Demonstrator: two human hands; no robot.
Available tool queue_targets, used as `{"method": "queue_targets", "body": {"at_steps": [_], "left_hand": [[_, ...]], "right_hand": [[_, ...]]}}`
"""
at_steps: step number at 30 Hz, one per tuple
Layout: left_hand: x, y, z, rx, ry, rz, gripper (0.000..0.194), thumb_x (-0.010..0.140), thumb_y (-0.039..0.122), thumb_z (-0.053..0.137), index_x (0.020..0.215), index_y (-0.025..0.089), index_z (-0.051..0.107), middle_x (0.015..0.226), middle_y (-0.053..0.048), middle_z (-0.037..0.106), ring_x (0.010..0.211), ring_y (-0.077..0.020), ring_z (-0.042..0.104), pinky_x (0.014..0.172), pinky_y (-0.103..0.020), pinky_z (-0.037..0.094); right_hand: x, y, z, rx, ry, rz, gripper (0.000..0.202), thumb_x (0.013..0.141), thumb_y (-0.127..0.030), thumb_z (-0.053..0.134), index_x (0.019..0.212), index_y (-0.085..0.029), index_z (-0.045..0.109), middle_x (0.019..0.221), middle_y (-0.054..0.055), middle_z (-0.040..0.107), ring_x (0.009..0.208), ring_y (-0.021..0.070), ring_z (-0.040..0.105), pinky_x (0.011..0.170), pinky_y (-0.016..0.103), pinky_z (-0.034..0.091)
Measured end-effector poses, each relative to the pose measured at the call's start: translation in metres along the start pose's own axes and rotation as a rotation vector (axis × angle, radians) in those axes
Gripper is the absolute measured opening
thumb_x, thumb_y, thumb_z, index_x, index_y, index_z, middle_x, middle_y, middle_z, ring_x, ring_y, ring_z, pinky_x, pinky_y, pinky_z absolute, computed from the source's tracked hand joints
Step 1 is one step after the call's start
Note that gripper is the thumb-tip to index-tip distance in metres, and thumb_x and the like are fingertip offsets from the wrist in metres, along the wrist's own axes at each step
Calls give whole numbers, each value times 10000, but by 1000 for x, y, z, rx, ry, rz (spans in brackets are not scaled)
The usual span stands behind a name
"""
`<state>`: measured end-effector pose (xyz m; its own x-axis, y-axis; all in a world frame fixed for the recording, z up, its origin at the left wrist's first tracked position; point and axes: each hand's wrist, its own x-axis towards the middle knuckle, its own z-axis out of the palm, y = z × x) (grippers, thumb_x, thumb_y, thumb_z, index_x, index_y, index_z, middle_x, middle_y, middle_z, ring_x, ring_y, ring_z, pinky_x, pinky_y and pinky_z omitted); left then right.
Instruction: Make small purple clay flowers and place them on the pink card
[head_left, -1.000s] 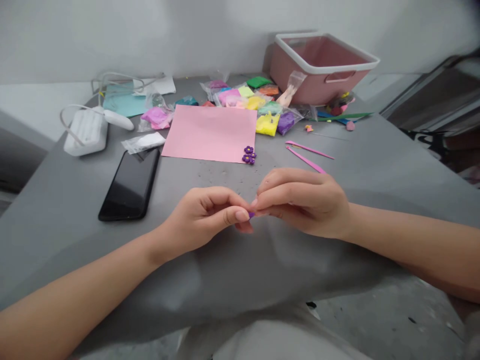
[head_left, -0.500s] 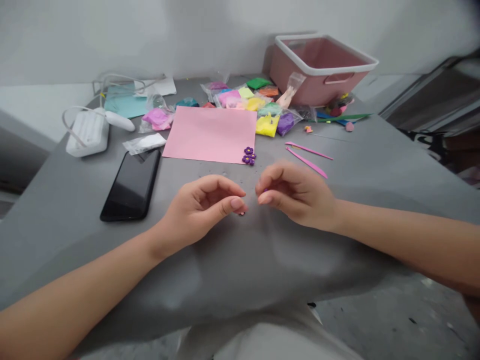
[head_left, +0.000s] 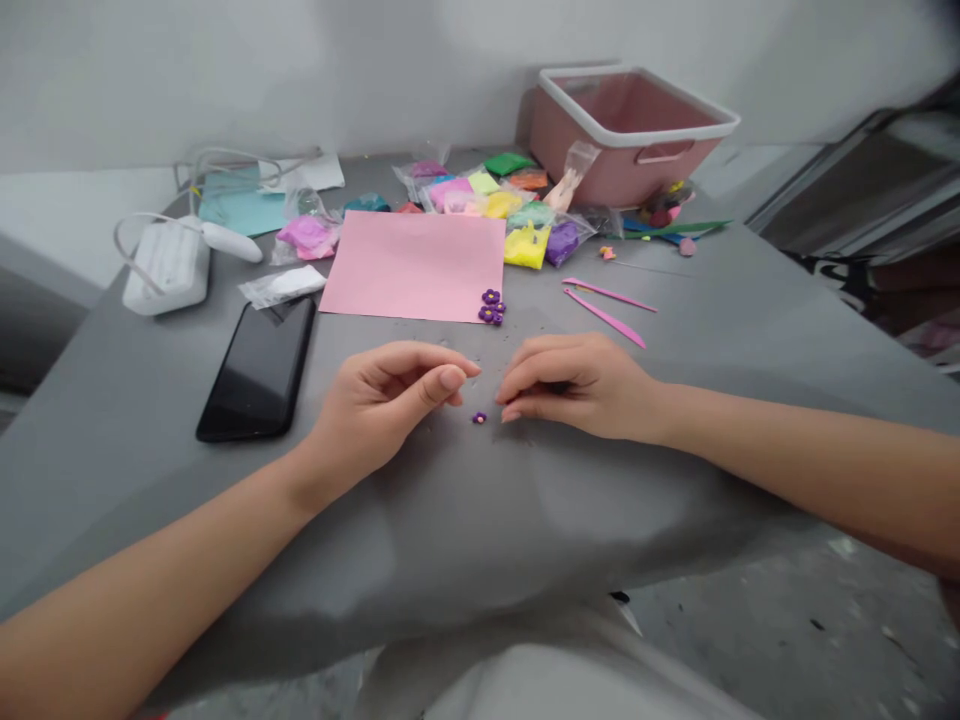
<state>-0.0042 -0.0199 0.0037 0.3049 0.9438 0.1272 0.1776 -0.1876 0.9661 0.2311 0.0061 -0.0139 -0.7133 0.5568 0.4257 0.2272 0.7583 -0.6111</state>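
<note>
A small purple flower with a pale centre lies on the grey table between my hands, touched by neither. My left hand is to its left, fingers curved and thumb a little apart from them, holding nothing. On the other side my right hand rests with fingers curled down close to the tabletop; its fingertips are near the flower and I cannot make out anything between them. More small purple flowers sit together on the lower right corner of a pink sheet.
A black phone lies at the left, below a white power strip. Two pink modelling tools are at the right. Behind the sheet are coloured clay packets and a pink basket.
The small flower now shows uncovered between my hands. My right hand has lowered toward the table, its fingers turned downward. The view has shifted slightly.
</note>
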Motion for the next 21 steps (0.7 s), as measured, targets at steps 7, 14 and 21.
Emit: {"method": "queue_targets", "body": {"at_steps": [7,14,21], "left_hand": [[3,-1,1,-20,47,-18,292,841,397,710,1040,184,719,837,-31,725,754,-132,644,726,-240,521],[6,-10,2,-217,38,36,415,914,584,517,746,205,537,607,15,580,567,-134,550,601,-281,447],[3,-13,-2,-199,-15,59,392,900,594,537,803,218,480,656,22,580,611,-138,513,628,-289,394]], "right_hand": [[5,-1,1,30,-3,-24,148,899,-278,672,875,-151,745,796,50,712,685,98,643,636,194,492],[-1,-1,-3,-13,-18,-11,147,937,-217,609,994,-168,734,885,61,736,761,108,679,697,201,522],[-1,-1,-5,-48,-9,15,96,880,-234,691,913,-153,729,809,38,710,677,99,631,618,199,487]]}}
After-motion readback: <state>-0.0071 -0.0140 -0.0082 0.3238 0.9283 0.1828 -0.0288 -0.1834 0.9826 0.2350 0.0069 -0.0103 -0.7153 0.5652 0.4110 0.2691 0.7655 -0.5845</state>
